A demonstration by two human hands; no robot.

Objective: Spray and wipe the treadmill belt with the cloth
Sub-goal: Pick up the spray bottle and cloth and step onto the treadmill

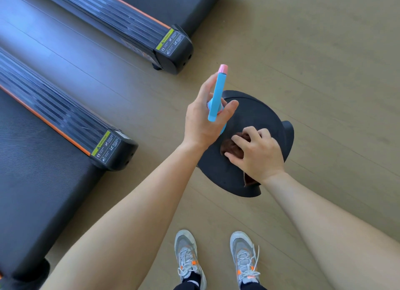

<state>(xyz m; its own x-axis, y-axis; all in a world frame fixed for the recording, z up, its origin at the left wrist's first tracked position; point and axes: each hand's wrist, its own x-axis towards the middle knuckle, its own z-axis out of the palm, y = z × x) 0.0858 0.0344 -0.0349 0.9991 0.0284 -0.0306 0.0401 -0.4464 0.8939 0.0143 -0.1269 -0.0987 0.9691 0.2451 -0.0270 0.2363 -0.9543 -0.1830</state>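
While my left hand [202, 118] grips the slim blue spray bottle [216, 95], my right hand [257, 153] pinches the crumpled brown cloth [229, 146] on the round black stool [255, 116].

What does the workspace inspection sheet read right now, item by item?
Surface: treadmill belt dark and textured, nothing on the visible part.
Job's things: blue spray bottle held up beside the stand; brown cloth bunched on a black round stand.
Clutter: nothing seen.
Hands: left hand grips the bottle; right hand grips the cloth.
Cables: nothing seen.
Surroundings: pale wood floor, second treadmill beyond, grey sneakers below.
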